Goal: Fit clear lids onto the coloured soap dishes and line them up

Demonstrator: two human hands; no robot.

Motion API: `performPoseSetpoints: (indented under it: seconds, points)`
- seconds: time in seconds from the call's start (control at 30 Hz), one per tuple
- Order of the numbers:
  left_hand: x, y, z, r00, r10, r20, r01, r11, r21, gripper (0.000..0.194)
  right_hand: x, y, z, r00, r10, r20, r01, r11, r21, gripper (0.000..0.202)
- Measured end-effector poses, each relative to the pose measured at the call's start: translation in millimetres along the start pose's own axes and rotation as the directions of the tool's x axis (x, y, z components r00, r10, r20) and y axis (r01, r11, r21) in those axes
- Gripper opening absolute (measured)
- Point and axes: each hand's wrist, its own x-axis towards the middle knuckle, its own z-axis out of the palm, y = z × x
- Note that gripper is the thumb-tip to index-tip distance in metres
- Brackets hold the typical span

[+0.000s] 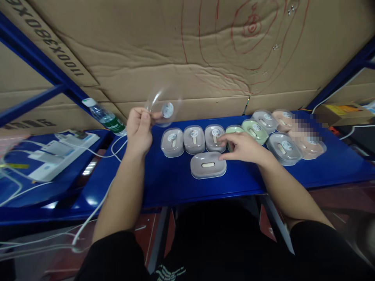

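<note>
My left hand [140, 130] is raised above the shelf and pinches a clear plastic lid [172, 97] by its edge; a round sticker shows on the lid. My right hand [241, 146] is open, thumb and fingers apart, over the right end of a lidless grey oval plastic box [199, 160]. That box has a cream bar in its middle. Whether the thumb touches its rim, I cannot tell. Behind it stand three similar grey boxes in a row, among them the left one [172, 142] and the middle one [193, 139], with clear stickered lids on.
More lidded boxes stand to the right: green [254, 131], grey [284, 148] and pinkish [312, 148]. A water bottle [107, 119] leans at the back left. A power strip [63, 156] with white cables lies left. Cardboard [146, 50] walls off the back of the blue shelf [175, 187].
</note>
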Motion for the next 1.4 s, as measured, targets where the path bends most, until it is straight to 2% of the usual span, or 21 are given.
performPoseSetpoints:
  seconds: [0.07, 0.1, 0.17, 0.23, 0.33, 0.4, 0.6, 0.67, 0.77, 0.83, 0.9, 0.97, 1.0, 1.1, 1.17, 1.3, 1.4]
  points:
    - [-20, 10, 17.8, 0.997, -0.046, 0.064, 0.055, 0.987, -0.150, 0.057, 1, -3, 2, 0.974, -0.080, -0.210, 0.086, 0.996, 0.021, 0.095]
    - [-30, 15, 26.1, 0.984, -0.106, 0.140, 0.129, 0.978, -0.163, 0.056, 1, -5, 4, 0.952, -0.121, -0.283, 0.127, 0.992, 0.001, 0.107]
    - [-47, 22, 40.1, 0.921, -0.237, 0.310, 0.291, 0.946, -0.141, 0.056, 2, -8, 9, 0.919, -0.208, -0.335, 0.197, 0.978, -0.066, 0.121]
    - [-59, 26, 50.0, 0.828, -0.341, 0.446, 0.428, 0.897, -0.108, 0.057, 3, -10, 14, 0.906, -0.301, -0.298, 0.277, 0.953, -0.120, 0.115]
    - [-68, 26, 57.1, 0.726, -0.421, 0.545, 0.546, 0.833, -0.085, 0.058, 5, -10, 21, 0.898, -0.397, -0.190, 0.375, 0.916, -0.141, 0.085]
    - [-70, 21, 58.3, 0.688, -0.452, 0.568, 0.587, 0.807, -0.069, 0.058, 7, -9, 25, 0.910, -0.394, -0.133, 0.377, 0.916, -0.136, 0.074]
    - [-66, 8, 57.7, 0.624, -0.522, 0.581, 0.653, 0.757, -0.020, 0.055, 7, -8, 28, 0.943, -0.330, -0.028, 0.324, 0.936, -0.138, 0.084]
    - [-64, 8, 56.0, 0.643, -0.493, 0.586, 0.581, 0.813, 0.046, 0.056, 5, -9, 26, 0.951, -0.309, -0.020, 0.306, 0.946, -0.107, 0.085]
    - [-61, 13, 50.9, 0.702, -0.384, 0.600, 0.320, 0.923, 0.215, 0.056, 2, -11, 24, 0.959, -0.283, 0.018, 0.283, 0.958, -0.041, 0.090]
    - [-59, 19, 46.5, 0.712, -0.337, 0.617, 0.169, 0.934, 0.316, 0.053, 1, -13, 22, 0.964, -0.261, 0.060, 0.262, 0.965, -0.015, 0.091]
    - [-58, 24, 42.1, 0.707, -0.331, 0.625, 0.090, 0.918, 0.386, 0.047, 1, -15, 22, 0.965, -0.240, 0.106, 0.242, 0.970, -0.006, 0.091]
    - [-59, 28, 38.3, 0.676, -0.335, 0.656, 0.032, 0.903, 0.428, 0.048, 2, -16, 23, 0.962, -0.220, 0.159, 0.224, 0.974, -0.009, 0.091]
    - [-59, 29, 36.8, 0.643, -0.340, 0.687, -0.005, 0.894, 0.447, 0.054, 3, -17, 23, 0.960, -0.208, 0.187, 0.214, 0.977, -0.012, 0.091]
    - [-61, 29, 34.2, 0.527, -0.356, 0.772, -0.138, 0.860, 0.491, 0.082, 5, -19, 25, 0.954, -0.173, 0.245, 0.182, 0.983, -0.015, 0.091]
    - [-63, 28, 33.9, 0.479, -0.355, 0.803, -0.205, 0.844, 0.495, 0.098, 5, -19, 26, 0.954, -0.161, 0.254, 0.168, 0.986, -0.007, 0.091]
    - [-64, 25, 34.9, 0.415, -0.323, 0.850, -0.246, 0.860, 0.447, 0.106, 3, -17, 28, 0.960, -0.154, 0.235, 0.159, 0.987, 0.000, 0.092]
    - [-64, 22, 35.2, 0.402, -0.345, 0.848, -0.252, 0.849, 0.465, 0.104, 2, -14, 31, 0.965, -0.150, 0.215, 0.153, 0.988, 0.004, 0.096]
